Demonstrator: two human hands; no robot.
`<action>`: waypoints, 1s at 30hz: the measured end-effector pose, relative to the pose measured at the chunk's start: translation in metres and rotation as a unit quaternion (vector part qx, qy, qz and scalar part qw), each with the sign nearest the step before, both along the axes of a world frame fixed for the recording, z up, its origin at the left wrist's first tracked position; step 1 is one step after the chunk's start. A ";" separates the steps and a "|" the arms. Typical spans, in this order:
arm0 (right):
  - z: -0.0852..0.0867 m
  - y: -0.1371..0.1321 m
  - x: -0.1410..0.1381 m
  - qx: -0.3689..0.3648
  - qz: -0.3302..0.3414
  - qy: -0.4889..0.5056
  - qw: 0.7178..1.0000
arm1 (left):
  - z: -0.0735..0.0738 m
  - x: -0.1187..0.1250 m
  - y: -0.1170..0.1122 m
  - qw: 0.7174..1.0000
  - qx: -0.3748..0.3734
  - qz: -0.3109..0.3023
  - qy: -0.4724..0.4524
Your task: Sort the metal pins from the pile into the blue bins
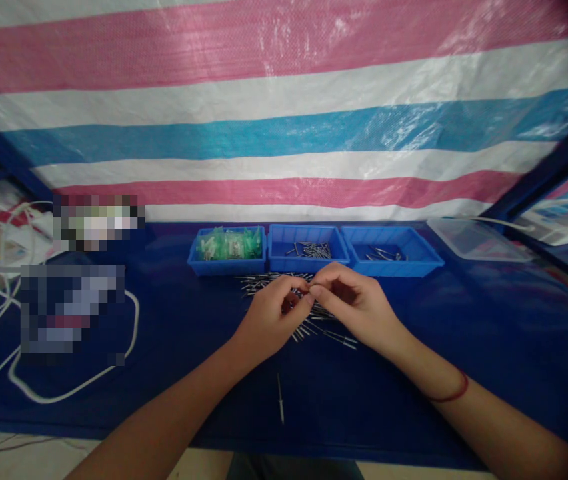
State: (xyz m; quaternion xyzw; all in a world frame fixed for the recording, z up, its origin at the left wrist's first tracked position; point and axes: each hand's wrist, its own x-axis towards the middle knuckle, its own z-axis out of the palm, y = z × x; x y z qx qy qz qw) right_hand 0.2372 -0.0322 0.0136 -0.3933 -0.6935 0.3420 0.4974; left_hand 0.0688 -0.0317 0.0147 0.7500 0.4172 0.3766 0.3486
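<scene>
My left hand (269, 319) and my right hand (358, 305) meet over the middle of the blue table, fingertips pinched together. Whatever sits between the fingertips is too small and covered to make out. Beneath and around both hands spreads a pile of blind rivets (301, 330), partly hidden by the fingers. One single rivet (281, 405) lies apart, closer to the front edge. Just behind the pile, a blue middle bin (309, 265) contains loose rivets, and a blue right bin (389, 269) holds a few more. Green-and-clear small packets (234, 244) fill the blue left bin (227, 269).
A translucent plastic lid or tray (481, 241) rests at the back right. White cables (137, 317) loop across the left side, beside pixelated objects. A striped plastic sheet (284, 140) hangs behind the table (189, 320), between dark blue frame posts.
</scene>
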 end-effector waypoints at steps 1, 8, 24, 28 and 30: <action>0.000 0.000 0.000 0.001 -0.001 -0.003 1.000 | 0.000 0.000 0.000 1.000 0.004 -0.004 0.001; 0.002 0.002 0.004 0.028 -0.010 -0.026 0.999 | 0.000 0.000 0.001 0.999 0.042 0.010 -0.031; 0.006 0.037 0.069 0.192 -0.300 -0.303 0.884 | 0.000 -0.005 -0.003 0.986 0.124 -0.056 0.101; -0.006 0.055 0.094 0.152 -0.341 -0.437 0.818 | -0.002 -0.004 -0.004 0.959 0.161 -0.090 0.215; -0.009 0.057 0.098 0.142 -0.337 -0.480 0.797 | -0.003 -0.004 -0.005 0.947 0.166 -0.101 0.255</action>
